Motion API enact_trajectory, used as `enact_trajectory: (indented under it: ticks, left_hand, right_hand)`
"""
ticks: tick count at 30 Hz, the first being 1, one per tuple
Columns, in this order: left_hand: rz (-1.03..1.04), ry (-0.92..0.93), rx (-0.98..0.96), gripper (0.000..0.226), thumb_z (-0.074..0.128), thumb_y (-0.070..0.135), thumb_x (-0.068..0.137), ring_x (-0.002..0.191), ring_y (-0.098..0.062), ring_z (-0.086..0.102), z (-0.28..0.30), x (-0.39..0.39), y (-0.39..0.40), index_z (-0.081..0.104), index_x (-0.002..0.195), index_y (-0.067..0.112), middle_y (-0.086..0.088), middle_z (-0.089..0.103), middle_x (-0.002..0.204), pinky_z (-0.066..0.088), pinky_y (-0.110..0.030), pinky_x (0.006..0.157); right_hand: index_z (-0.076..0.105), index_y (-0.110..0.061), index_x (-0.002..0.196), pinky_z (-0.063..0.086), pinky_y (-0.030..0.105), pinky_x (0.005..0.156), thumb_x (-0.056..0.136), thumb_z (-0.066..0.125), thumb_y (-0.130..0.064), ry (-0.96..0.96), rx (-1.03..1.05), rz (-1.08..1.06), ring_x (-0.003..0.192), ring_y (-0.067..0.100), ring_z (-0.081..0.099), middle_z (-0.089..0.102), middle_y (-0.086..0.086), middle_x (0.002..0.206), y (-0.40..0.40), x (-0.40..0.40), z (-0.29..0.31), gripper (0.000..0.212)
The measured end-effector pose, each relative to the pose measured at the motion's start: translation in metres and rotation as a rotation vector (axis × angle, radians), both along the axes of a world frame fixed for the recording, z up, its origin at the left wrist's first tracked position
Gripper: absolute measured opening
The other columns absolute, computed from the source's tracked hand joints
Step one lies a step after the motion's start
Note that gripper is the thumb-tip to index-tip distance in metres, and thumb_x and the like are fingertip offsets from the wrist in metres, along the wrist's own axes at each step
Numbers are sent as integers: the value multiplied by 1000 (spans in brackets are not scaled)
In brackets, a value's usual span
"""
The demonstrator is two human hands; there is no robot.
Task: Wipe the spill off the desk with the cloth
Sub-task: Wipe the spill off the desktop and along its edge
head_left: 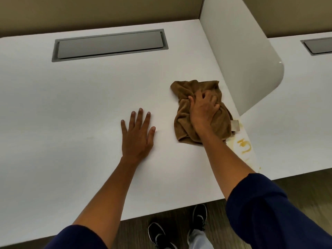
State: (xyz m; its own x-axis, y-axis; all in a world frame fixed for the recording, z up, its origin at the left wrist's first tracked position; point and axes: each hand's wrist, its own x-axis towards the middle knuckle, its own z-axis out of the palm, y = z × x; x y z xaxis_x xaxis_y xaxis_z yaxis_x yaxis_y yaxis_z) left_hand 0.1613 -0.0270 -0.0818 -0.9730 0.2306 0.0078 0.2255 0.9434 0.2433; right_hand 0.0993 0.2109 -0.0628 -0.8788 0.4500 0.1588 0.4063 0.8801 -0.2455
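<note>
A crumpled brown cloth (186, 108) lies on the white desk (71, 105), close to the divider at the right. My right hand (203, 110) presses down on the cloth with its fingers curled into the fabric. A yellowish spill (244, 144) streaks the desk just right of and nearer than the cloth, running along the divider's foot toward the desk's front edge. My left hand (137, 133) rests flat on the bare desk left of the cloth, fingers spread, holding nothing.
A white rounded divider panel (242, 65) stands at the desk's right side, with a neighbouring desk beyond it. A grey cable hatch (109, 44) is set into the desk at the back. My shoes (179, 229) show below the front edge.
</note>
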Motion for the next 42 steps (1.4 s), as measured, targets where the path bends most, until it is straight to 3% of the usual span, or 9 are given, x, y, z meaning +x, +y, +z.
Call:
enact_trajectory:
  ticks: [4,8,14,17,24,28,34,42]
  left_hand:
    - [0,1,-12,62,18,53,100,154,-23,4,-2,-2,0,20,157,27,-1,10,166,3,-57,121]
    - [1,-1,-23,64,19,55,98,154,-24,4,-2,-2,0,20,157,28,-1,9,167,3,-57,121]
    - [-5,0,32,60,23,49,99,153,-25,11,1,-1,-2,30,154,24,-3,17,165,5,-59,120]
    - [-25,9,74,60,19,46,99,152,-25,12,2,-1,-4,35,152,21,-3,21,164,5,-59,119]
    - [-98,10,122,64,16,47,98,152,-24,15,1,26,-10,39,150,18,-3,24,163,8,-56,121]
    - [-96,-15,124,67,14,49,97,153,-24,12,4,51,-11,35,152,18,-3,20,164,6,-54,121]
    - [-89,-55,121,72,9,53,95,153,-22,6,5,74,-14,30,154,18,-1,14,165,3,-52,122]
    - [-58,-97,162,76,5,58,92,154,-20,1,8,83,-9,24,156,20,0,10,166,-3,-52,121]
  right_hand:
    - [56,-18,120,40,47,90,101,40,-46,-4,14,47,111,33,49,52,14,125,2,-7,2,38]
    - [55,-12,116,45,38,74,102,40,-45,9,4,148,97,31,55,56,15,117,-1,6,3,39]
    - [63,-12,95,42,32,55,95,52,-49,93,64,190,72,31,59,62,12,93,-28,65,-1,39]
    - [63,-14,89,35,27,53,91,54,-56,49,87,212,63,29,59,62,10,87,-38,95,6,43]
    - [66,-15,77,36,25,51,80,59,-67,-8,48,231,58,26,58,63,8,79,-46,158,15,52]
    - [66,-15,86,39,29,54,81,55,-71,-61,24,250,68,29,61,63,9,88,-45,183,24,57]
    - [58,-19,111,48,36,79,93,41,-64,-304,-59,218,97,27,60,58,6,114,-37,219,41,52]
    - [61,-22,101,48,35,79,93,49,-57,-306,-157,108,96,21,60,61,0,103,-10,267,50,38]
